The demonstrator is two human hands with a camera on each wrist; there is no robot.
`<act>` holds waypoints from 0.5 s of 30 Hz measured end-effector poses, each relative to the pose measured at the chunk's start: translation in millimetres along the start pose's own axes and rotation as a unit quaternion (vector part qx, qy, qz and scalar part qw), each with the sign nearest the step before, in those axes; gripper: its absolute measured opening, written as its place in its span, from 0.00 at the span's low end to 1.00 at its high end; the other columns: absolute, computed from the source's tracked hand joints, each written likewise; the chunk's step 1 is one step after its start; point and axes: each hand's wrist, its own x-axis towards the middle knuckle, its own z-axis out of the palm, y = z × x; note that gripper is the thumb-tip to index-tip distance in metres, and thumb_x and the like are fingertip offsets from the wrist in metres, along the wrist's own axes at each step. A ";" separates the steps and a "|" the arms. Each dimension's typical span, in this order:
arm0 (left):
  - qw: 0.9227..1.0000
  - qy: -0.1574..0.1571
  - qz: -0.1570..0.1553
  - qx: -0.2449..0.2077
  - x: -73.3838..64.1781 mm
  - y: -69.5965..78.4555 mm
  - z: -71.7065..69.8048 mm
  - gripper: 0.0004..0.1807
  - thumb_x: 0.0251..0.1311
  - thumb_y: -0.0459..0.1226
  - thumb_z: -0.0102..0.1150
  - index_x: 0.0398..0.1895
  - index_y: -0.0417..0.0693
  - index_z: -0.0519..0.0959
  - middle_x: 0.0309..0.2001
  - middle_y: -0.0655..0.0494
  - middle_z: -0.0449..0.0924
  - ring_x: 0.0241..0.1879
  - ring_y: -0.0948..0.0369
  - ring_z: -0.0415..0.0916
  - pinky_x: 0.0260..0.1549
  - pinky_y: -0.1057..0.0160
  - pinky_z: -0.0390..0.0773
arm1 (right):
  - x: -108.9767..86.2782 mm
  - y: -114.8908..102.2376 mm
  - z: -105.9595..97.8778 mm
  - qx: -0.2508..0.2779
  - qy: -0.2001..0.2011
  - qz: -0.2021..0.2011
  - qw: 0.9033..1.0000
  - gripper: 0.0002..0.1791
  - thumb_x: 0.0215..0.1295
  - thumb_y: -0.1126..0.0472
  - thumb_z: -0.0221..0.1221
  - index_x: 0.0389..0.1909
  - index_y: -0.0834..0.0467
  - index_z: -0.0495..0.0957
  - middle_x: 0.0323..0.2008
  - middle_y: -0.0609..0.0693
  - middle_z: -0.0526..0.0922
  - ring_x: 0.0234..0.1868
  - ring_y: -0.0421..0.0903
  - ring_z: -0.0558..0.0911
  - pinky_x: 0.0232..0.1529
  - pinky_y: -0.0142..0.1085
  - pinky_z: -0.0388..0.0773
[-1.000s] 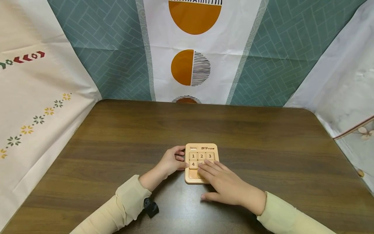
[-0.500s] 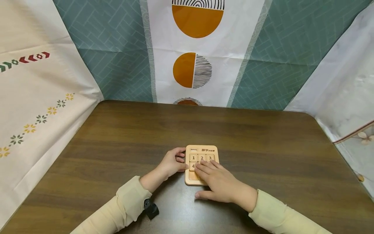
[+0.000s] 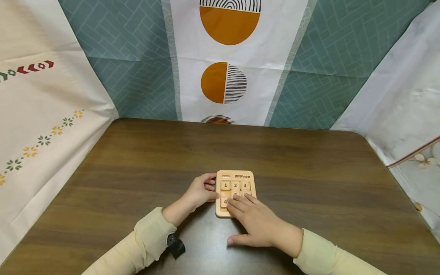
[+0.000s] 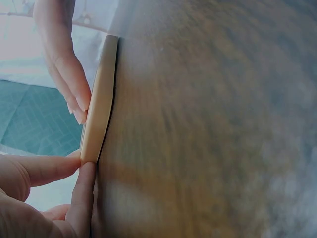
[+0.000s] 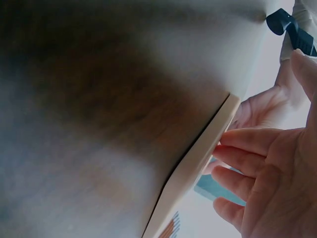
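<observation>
A wooden number slide puzzle (image 3: pixel 232 173) lies flat on the table, its tiles 1, 2 and 3 in the top row. Tile 4 (image 3: pixel 225 201) sits low in the left column, with a gap above it. My left hand (image 3: pixel 199 190) holds the puzzle's left edge, and in the left wrist view its thumb and a finger meet at the corner of the board (image 4: pixel 101 94). Over the lower right tiles, my right hand (image 3: pixel 259 221) touches with outstretched fingers and hides most of them. Its thumb stands apart, off the board. The right wrist view shows the board (image 5: pixel 198 153) edge-on beside those fingers.
The brown wooden table (image 3: pixel 144 152) spreads round the puzzle on all sides. Patterned cloths hang behind it and at both sides, including a green and white one (image 3: pixel 137 76). A black strap device (image 3: pixel 176 246) is on the left wrist.
Tile 4 has slid down from the middle row to the bottom of the left column, and the gap is now above it. My right fingers have moved slightly toward the lower left; the left hand stays put.
</observation>
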 end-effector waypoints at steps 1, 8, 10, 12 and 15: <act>1.000 0.002 -0.002 -0.002 0.3 -0.1 0.2 0.36 0.42 0.18 0.62 0.60 0.38 0.67 0.47 0.42 0.68 0.39 0.57 0.69 0.30 0.62 0.84 | -0.7 -0.7 0.2 -0.002 0.000 0.000 1.000 0.45 0.55 0.27 0.45 0.63 0.57 0.66 0.64 0.50 0.67 0.68 0.48 0.62 0.70 0.47 0.55; 1.000 0.004 0.001 -0.002 -1.2 1.1 0.3 0.36 0.42 0.17 0.61 0.60 0.37 0.67 0.46 0.42 0.68 0.38 0.58 0.68 0.30 0.61 0.84 | -5.2 -5.1 -1.5 -0.016 0.007 -0.012 1.000 0.44 0.56 0.27 0.45 0.62 0.57 0.68 0.63 0.50 0.68 0.66 0.49 0.64 0.69 0.47 0.56; 1.000 0.003 0.004 -0.001 -1.7 1.7 0.8 0.35 0.43 0.17 0.60 0.60 0.36 0.67 0.46 0.41 0.68 0.38 0.57 0.68 0.30 0.61 0.84 | -6.2 -4.7 -2.5 -0.014 0.005 -0.015 1.000 0.43 0.56 0.28 0.45 0.61 0.57 0.68 0.63 0.50 0.68 0.66 0.49 0.64 0.69 0.47 0.57; 1.000 0.002 0.005 -0.004 -1.9 2.0 1.4 0.34 0.42 0.17 0.60 0.59 0.35 0.67 0.46 0.41 0.68 0.38 0.57 0.68 0.30 0.61 0.84 | -6.2 -3.5 -4.0 -0.005 -0.003 -0.015 1.000 0.43 0.56 0.28 0.46 0.61 0.57 0.68 0.64 0.50 0.68 0.66 0.49 0.63 0.69 0.47 0.56; 1.000 0.004 0.005 -0.008 -1.7 2.0 2.1 0.33 0.42 0.17 0.60 0.58 0.35 0.68 0.45 0.41 0.68 0.38 0.58 0.67 0.30 0.61 0.84 | -4.2 -0.7 -6.1 0.012 -0.014 -0.013 1.000 0.42 0.57 0.29 0.46 0.62 0.57 0.67 0.64 0.49 0.67 0.68 0.49 0.61 0.69 0.48 0.56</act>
